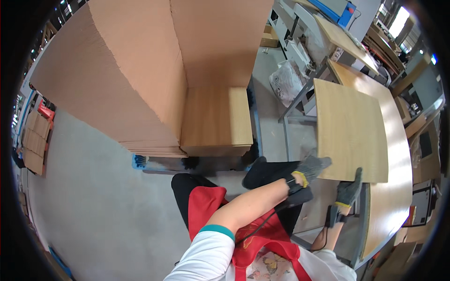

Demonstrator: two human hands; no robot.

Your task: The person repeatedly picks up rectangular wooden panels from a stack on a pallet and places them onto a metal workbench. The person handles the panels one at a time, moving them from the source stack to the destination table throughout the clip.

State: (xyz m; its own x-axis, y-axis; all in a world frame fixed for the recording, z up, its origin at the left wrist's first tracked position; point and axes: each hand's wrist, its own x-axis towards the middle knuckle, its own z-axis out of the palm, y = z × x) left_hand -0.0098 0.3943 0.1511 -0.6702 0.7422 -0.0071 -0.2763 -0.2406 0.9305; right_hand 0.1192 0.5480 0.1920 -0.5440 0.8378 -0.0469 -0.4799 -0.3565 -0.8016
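Panel (351,131) in 2 hands (313,167) (349,191), table (397,187) right, carton (136,47) left

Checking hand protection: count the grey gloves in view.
2: one on the left hand, at the near-left corner of the wooden panel; one on the right hand, at its near edge. More may be hidden.

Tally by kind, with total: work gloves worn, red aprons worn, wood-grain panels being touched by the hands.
Gray work gloves: 2
Red apron: 1
Light wood-grain panel: 1
Total: 4
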